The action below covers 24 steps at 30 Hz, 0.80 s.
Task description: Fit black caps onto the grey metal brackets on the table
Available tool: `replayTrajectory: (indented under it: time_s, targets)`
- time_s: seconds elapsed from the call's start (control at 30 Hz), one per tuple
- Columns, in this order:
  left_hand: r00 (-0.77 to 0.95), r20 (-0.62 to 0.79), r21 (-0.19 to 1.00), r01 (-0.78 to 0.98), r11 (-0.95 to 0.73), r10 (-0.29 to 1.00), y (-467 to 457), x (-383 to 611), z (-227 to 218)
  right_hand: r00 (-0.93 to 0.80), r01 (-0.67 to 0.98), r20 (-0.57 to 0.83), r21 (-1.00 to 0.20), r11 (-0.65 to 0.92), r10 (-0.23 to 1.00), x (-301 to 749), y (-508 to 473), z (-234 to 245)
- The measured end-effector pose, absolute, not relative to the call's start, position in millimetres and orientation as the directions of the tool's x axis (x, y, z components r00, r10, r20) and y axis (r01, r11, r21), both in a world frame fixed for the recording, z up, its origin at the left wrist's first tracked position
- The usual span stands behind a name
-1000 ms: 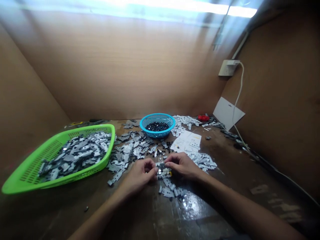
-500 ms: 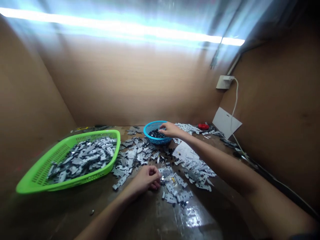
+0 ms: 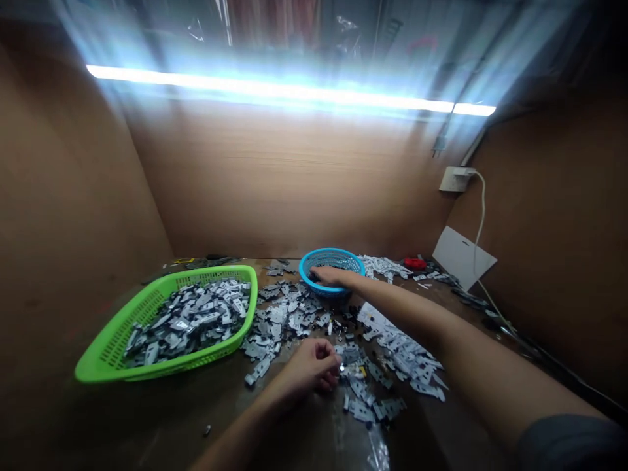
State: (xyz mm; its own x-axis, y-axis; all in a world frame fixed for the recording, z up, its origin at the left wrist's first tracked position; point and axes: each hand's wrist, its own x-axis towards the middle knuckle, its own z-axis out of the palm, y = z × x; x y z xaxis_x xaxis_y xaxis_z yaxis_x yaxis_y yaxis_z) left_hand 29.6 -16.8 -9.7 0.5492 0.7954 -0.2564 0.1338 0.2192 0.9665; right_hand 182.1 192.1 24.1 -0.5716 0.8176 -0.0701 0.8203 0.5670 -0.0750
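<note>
My right hand (image 3: 328, 275) reaches into the small blue basket (image 3: 354, 263) of small black parts at the back of the table; its fingers lie down among the parts and are partly hidden. My left hand (image 3: 314, 366) rests near the table's front, fingers curled closed on a small grey metal piece beside a heap of grey metal pieces (image 3: 366, 386). More grey pieces (image 3: 284, 317) lie scattered between the hands.
A green basket (image 3: 112, 340) full of grey pieces sits at the left. White paper (image 3: 375, 317) and more pieces (image 3: 412, 360) lie to the right. A red object (image 3: 415, 263), a white card (image 3: 461, 256) and a wall socket with cable (image 3: 456, 178) are at the back right. Brown walls enclose the table.
My right hand left the piece held between both hands and went forward into the blue basket, then sank deeper among the black parts. The left hand stayed closed. The view tilted upward.
</note>
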Motion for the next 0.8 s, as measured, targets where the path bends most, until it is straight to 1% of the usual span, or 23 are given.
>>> replayTrajectory:
  time_s: [0.1, 0.27, 0.4, 0.5, 0.63, 0.7, 0.8]
  targets:
    - [0.545, -0.277, 0.960, 0.122, 0.252, 0.791, -18.3, 26.4, -4.2, -0.546, 0.837, -0.042, -0.063, 0.543, 0.837, 188.0, 190.0, 35.5]
    - [0.534, -0.315, 0.946, 0.111, 0.305, 0.784, -19.8, 24.0, 1.0, -0.498, 0.860, 0.096, -0.072, 0.505, 0.862, 210.2, 179.6, 73.6]
    - [0.549, -0.336, 0.936, 0.103, 0.337, 0.765, -19.1, 24.3, -3.4, -0.505, 0.847, 0.167, -0.096, 0.523, 0.847, 225.1, 148.7, 92.5]
    - [0.562, -0.366, 0.925, 0.131, 0.357, 0.742, -18.0, 22.9, -7.7, -0.563, 0.805, 0.155, -0.120, 0.581, 0.812, 226.1, 109.7, 80.7]
    - [0.566, -0.413, 0.907, 0.181, 0.381, 0.714, -15.3, 19.4, -9.9, -0.644, 0.748, 0.081, -0.140, 0.648, 0.761, 218.4, 60.7, 43.0]
    - [0.557, -0.421, 0.904, 0.188, 0.385, 0.716, -14.0, 18.0, -9.5, -0.660, 0.737, 0.068, -0.134, 0.663, 0.748, 215.7, 47.2, 28.3]
    - [0.551, -0.414, 0.907, 0.180, 0.382, 0.724, -12.9, 16.8, -7.6, -0.665, 0.732, 0.074, -0.131, 0.669, 0.743, 218.0, 39.3, 21.1]
